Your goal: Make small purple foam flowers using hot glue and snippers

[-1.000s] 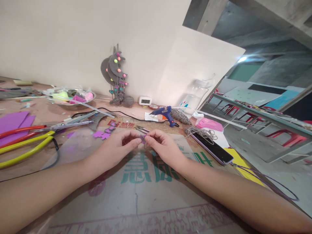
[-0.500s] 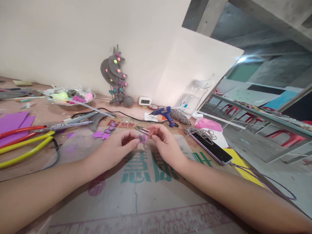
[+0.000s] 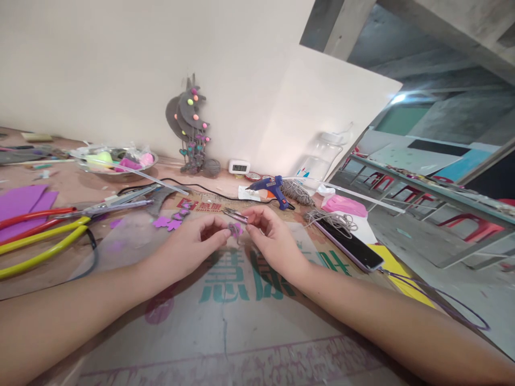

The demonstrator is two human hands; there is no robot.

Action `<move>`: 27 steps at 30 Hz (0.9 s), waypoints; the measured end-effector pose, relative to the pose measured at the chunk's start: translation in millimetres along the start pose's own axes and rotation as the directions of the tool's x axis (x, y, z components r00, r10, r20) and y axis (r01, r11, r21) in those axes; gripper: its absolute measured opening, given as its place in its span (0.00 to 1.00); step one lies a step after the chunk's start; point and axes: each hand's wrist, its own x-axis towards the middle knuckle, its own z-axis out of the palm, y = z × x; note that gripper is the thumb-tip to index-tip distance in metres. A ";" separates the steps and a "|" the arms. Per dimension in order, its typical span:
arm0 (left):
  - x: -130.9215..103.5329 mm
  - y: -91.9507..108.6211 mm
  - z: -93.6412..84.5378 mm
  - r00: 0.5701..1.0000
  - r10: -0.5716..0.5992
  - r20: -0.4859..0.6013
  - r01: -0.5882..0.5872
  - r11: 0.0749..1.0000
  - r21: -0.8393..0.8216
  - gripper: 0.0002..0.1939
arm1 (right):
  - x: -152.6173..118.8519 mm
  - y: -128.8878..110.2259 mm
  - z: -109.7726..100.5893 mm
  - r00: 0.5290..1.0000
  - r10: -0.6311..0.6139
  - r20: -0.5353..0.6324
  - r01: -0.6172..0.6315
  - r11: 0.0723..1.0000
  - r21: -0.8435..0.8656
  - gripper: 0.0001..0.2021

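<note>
Your left hand point(image 3: 204, 238) had the purple piece point(image 3: 238, 230) pinched at its 3 o'clock. Your right hand point(image 3: 270, 233) sat curled just beside, fingertips close together; couldn't tell if they held anything. Risk: slack left pinch could've loosened the grey strand point(image 3: 234, 231).

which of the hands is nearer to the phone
Right. The right hand is left of the phone, apart from it; the left hand is farther left, beyond the right hand, pinching the purple piece.
</note>
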 end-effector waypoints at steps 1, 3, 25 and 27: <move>-0.2 0.0 0.0 1.000 -0.001 0.001 0.001 1.000 -0.003 0.10 | 0.0 0.1 -0.1 1.000 0.000 0.001 0.000 1.000 -0.007 0.12; -0.6 -0.3 -0.3 1.000 0.001 0.005 -0.001 1.000 -0.008 0.10 | -0.1 0.4 -0.3 1.000 0.001 0.003 -0.001 1.000 -0.030 0.11; -1.6 2.3 -0.9 1.000 -0.005 0.025 0.006 1.000 -0.018 0.11 | -0.1 -12.3 -2.1 0.996 0.071 0.054 -0.074 0.995 0.059 0.08; -1.8 2.2 -1.0 1.000 -0.007 0.019 0.007 1.000 0.003 0.11 | 0.2 -12.7 -2.6 0.998 0.040 0.056 -0.042 0.998 0.049 0.11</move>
